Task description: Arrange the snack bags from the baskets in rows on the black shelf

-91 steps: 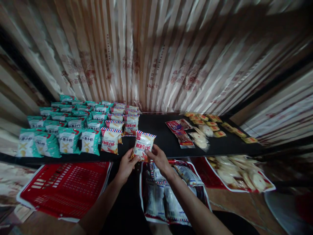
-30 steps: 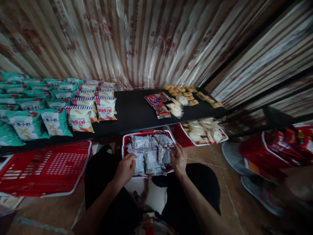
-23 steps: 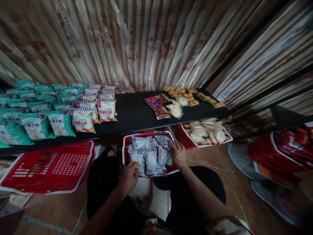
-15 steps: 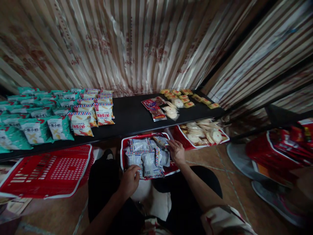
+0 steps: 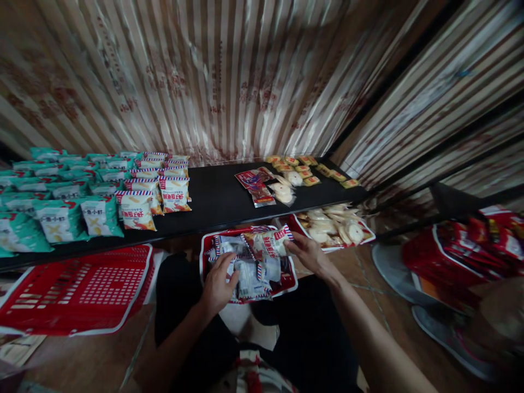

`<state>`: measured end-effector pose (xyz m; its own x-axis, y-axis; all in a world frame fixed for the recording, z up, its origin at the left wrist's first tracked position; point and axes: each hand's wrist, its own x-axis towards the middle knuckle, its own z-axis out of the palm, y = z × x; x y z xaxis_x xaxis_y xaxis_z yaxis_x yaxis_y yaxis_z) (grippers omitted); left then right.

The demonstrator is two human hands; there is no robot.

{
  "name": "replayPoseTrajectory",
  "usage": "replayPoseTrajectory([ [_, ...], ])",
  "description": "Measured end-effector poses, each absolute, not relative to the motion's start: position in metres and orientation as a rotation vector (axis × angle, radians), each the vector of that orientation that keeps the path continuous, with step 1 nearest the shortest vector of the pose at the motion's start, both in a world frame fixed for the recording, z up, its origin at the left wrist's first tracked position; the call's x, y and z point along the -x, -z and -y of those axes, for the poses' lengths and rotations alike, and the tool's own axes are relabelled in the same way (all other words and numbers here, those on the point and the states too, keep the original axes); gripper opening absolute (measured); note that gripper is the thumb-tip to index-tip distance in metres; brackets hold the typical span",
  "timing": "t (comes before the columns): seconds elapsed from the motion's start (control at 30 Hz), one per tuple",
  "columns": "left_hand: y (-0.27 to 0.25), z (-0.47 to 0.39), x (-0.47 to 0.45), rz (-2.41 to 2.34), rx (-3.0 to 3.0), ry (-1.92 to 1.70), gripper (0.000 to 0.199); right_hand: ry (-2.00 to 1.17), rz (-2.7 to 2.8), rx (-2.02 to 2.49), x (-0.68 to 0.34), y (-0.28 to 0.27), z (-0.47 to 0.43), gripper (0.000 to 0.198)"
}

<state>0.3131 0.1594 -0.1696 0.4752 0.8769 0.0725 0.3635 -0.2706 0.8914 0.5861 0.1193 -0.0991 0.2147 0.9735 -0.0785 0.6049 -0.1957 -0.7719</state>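
Note:
My right hand (image 5: 307,252) pinches a snack bag (image 5: 268,242) by its striped right end and holds it level over a red basket (image 5: 292,286) between my knees. The bag's printed front, with a red and white label, faces up. My left hand (image 5: 219,284) is at the left of the same basket, thumb apart from the fingers, just over the packets; whether it touches one I cannot tell. Several silver-backed bags (image 5: 249,275) with striped edges lie in the basket. Matching bags (image 5: 175,195) stand in rows on the black shelf (image 5: 216,191).
Teal snack bags (image 5: 98,215) fill the shelf's left end. Flat packets (image 5: 256,185) and small yellow packs (image 5: 311,180) lie farther right. A red basket (image 5: 82,289) stands below left, another with pale packets (image 5: 333,226) to the right. Another person's shoe (image 5: 450,338) is at far right.
My right hand has lifted a bag from the basket's upper right, and its printed front now shows. My left hand has moved slightly up over the packets.

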Motion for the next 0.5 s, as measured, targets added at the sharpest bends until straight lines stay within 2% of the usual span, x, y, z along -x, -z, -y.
replayPoseTrajectory([
  [0.1,0.158,-0.166,-0.314,-1.065,-1.72,-0.795,0.054,-1.037,1.42,1.794,-0.571,0.087,-0.124,0.034],
  [0.2,0.156,-0.169,-0.308,-1.057,-1.561,-0.784,0.058,-1.252,1.363,1.707,-0.556,0.083,-0.127,0.035],
  [0.4,0.167,-0.169,-0.296,-0.975,-1.324,-0.659,0.049,-1.523,1.301,1.549,-0.526,0.072,-0.137,0.042],
  [0.5,0.162,-0.17,-0.292,-0.956,-1.158,-0.677,0.041,-1.497,1.155,1.537,-0.514,0.074,-0.143,0.053],
])
